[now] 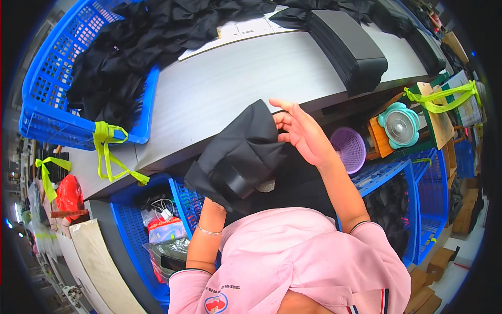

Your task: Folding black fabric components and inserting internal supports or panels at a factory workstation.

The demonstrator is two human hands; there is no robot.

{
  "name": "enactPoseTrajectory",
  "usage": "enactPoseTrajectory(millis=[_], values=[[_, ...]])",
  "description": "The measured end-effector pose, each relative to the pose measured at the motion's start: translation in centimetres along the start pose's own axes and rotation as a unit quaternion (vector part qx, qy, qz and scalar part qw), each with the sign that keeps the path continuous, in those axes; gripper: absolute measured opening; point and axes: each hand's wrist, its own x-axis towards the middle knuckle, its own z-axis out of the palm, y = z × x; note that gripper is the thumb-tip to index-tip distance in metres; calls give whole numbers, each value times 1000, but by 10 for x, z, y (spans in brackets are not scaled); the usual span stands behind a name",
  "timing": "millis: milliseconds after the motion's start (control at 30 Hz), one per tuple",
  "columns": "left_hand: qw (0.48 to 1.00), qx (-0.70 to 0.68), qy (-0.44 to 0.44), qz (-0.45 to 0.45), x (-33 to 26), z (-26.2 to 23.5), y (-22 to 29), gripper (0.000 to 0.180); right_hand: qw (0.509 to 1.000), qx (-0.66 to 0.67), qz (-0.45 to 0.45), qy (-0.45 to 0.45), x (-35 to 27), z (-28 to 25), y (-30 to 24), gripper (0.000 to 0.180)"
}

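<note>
Covering left fingers: black cloth (241, 140); right fingers (284, 105) at its edge; can't tell either grip.

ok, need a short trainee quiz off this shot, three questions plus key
1. Which hand is hidden by the black cloth being handled?
2. True or false: the round basket near the fan is green.
3. Fill the gap: the blue crate at upper left holds a heap of ____.

Key:
1. The left hand; the right hand shows.
2. False; it is purple.
3. Black fabric pieces.
</note>
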Motion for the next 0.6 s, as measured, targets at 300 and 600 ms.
enactPoseTrajectory(millis=[300, 600], values=[[903, 425, -34, 58, 19, 81, 28, 59, 881, -465, -71, -58, -25, 19, 9, 44], [800, 587, -8, 120, 16, 63, 16, 59, 749, -611, -257, -8, -18, 18, 38, 44]])
